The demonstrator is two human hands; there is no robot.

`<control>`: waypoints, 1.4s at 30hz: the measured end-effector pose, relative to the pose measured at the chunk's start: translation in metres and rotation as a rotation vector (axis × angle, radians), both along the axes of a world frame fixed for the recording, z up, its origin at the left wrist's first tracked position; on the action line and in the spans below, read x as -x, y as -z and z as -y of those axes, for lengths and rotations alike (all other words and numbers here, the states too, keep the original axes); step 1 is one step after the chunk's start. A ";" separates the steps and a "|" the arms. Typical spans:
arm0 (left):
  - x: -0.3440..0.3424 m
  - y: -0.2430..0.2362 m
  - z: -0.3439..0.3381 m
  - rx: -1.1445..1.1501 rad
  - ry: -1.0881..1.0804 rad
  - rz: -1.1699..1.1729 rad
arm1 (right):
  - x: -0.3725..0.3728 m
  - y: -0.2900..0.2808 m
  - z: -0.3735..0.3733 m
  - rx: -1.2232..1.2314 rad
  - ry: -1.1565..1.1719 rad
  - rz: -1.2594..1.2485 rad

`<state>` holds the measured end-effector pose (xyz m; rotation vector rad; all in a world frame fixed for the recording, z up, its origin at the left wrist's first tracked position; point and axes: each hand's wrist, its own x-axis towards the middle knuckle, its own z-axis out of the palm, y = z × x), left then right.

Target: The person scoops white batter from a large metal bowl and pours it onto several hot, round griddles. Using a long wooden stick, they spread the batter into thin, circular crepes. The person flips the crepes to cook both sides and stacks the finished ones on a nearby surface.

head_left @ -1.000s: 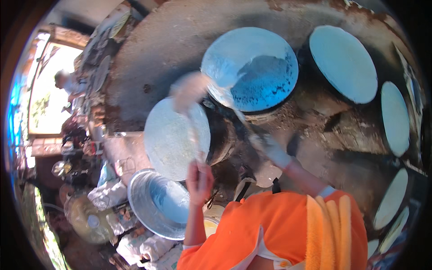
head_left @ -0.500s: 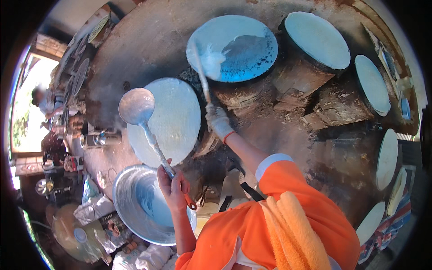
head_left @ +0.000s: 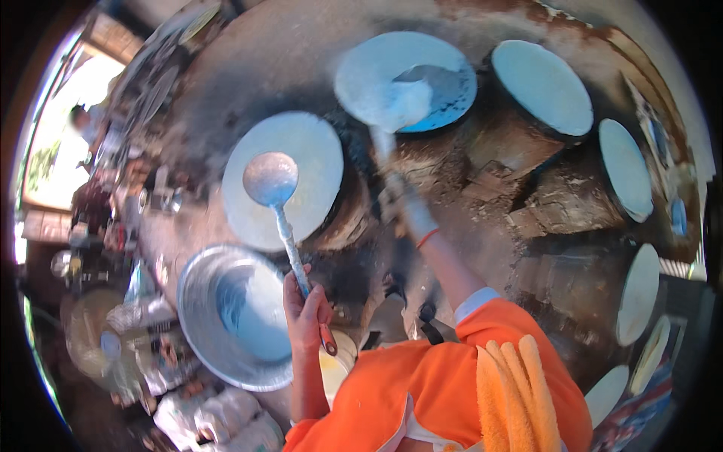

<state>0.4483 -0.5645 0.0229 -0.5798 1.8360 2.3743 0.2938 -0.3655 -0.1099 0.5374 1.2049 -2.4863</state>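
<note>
My left hand is wrapped round the handle of a big metal ladle, near its red end. The ladle's round bowl is raised over a round griddle covered with a pale layer. My right hand, in a pale glove and smeared by motion, grips a long-handled spreader. Its far end meets a white patch of batter on the second round griddle, where a dark bare area shows beside the batter. I cannot make out the spreader's head.
Below the ladle stands a wide metal basin holding pale liquid. More covered griddles on blackened stoves curve round to the right. White sacks lie at the lower left. A person is at the far left.
The right hand has drawn the spreader nearer and rightward; the white patch has spread right, shrinking the dark area. The ladle has shifted right in view, still in the left hand.
</note>
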 end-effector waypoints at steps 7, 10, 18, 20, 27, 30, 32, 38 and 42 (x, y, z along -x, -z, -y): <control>0.065 0.028 -0.020 -0.129 0.042 -0.017 | -0.020 0.025 -0.076 -0.356 -0.005 0.025; 0.083 0.028 -0.031 -0.168 0.061 0.027 | -0.013 0.026 -0.133 -0.480 0.095 0.015; 0.110 0.010 -0.094 -0.191 -0.009 0.021 | -0.003 0.028 -0.089 -0.506 -0.266 -0.216; 0.104 0.003 -0.109 -0.201 -0.031 0.004 | -0.012 0.052 -0.125 -0.433 -0.245 -0.092; 0.112 -0.008 -0.130 -0.165 -0.022 -0.009 | 0.033 0.014 -0.258 -0.599 -0.225 0.150; 0.123 -0.001 -0.135 -0.174 0.023 -0.018 | 0.041 0.052 -0.241 -0.720 -0.280 -0.149; 0.126 -0.001 -0.147 -0.173 0.032 -0.001 | 0.020 0.010 -0.194 -0.640 -0.455 -0.019; 0.136 0.003 -0.146 -0.175 0.139 0.041 | 0.011 0.046 -0.263 -0.989 -0.297 -0.240; 0.154 0.000 -0.168 -0.168 0.144 0.041 | 0.061 0.047 -0.307 -1.091 -0.256 -0.383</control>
